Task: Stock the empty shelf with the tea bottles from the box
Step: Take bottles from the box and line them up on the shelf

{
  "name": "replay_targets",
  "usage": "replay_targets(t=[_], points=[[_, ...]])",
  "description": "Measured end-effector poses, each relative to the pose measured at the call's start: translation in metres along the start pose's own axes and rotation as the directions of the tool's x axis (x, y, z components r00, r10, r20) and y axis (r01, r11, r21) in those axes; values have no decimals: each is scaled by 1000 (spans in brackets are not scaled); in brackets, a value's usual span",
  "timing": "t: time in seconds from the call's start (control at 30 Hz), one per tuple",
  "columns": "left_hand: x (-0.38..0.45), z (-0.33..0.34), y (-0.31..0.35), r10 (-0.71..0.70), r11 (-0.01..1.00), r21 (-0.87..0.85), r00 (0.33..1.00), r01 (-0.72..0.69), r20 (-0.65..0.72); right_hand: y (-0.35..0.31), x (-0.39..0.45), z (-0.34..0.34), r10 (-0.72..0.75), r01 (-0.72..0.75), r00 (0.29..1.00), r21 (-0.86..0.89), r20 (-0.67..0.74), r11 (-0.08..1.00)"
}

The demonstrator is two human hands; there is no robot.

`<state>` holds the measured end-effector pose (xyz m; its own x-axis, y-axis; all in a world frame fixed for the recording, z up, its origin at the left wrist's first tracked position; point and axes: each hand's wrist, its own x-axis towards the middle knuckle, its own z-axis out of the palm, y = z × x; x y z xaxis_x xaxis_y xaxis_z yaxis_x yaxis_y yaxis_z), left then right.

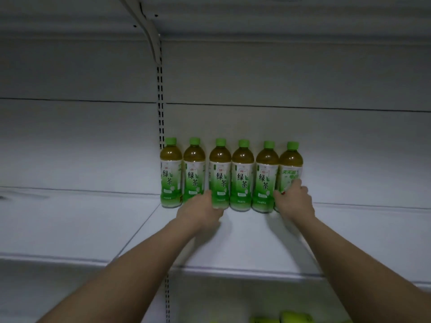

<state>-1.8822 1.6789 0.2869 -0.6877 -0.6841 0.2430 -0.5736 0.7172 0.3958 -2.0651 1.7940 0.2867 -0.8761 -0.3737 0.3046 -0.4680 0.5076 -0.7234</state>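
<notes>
Several green tea bottles with green caps stand upright in a row at the back of the white shelf (245,238). My left hand (200,209) grips the base of the third bottle from the left (219,169). My right hand (294,200) holds the lower part of the rightmost bottle (290,166), whose label is turned a different way from the others. The two bottles between my hands stand untouched. Both hands hide the bottoms of the bottles they hold.
A slotted upright rail (160,101) runs up the back wall just left of the row. A bracket (149,26) carries the shelf above. Green caps (293,318) show at the bottom edge, below the shelf. Bare shelf lies left and right of the row.
</notes>
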Motion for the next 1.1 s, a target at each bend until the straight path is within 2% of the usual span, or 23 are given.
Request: replay_targets(t=[0.13,0.27,0.4,0.53,0.7,0.8,0.9,0.97,1.03,1.1], points=[[-54,-24,-14,-24,1000,-15,1000,23,-10,-38,-58,-17,-117,113,974,32,196,993],[-136,-30,-42,-52,975,-220,996,36,-67,-58,-148,-12,-223,167,892,171,392,971],[-216,-5,-85,-116,928,-361,992,93,-41,-54,-228,18,-260,176,759,197,596,965],[-270,38,-135,-245,872,-411,964,266,104,-33,-281,59,-179,100,625,150,760,984],[-327,114,-195,-437,781,-324,838,533,326,36,-344,133,7,-17,505,1,863,1000],[-369,163,-234,-574,715,-205,729,668,373,92,-389,171,134,-95,384,-106,914,990],[-411,207,-268,-759,611,-22,594,791,269,158,-427,200,202,-123,344,-169,917,978],[-426,222,-281,-833,548,107,528,830,166,196,-444,215,225,-99,284,-205,932,974],[-430,227,-294,-862,507,140,498,850,93,219,-454,231,231,-32,242,-230,942,973],[-430,232,-309,-887,462,87,459,883,54,231,-455,247,238,18,245,-249,940,968]])
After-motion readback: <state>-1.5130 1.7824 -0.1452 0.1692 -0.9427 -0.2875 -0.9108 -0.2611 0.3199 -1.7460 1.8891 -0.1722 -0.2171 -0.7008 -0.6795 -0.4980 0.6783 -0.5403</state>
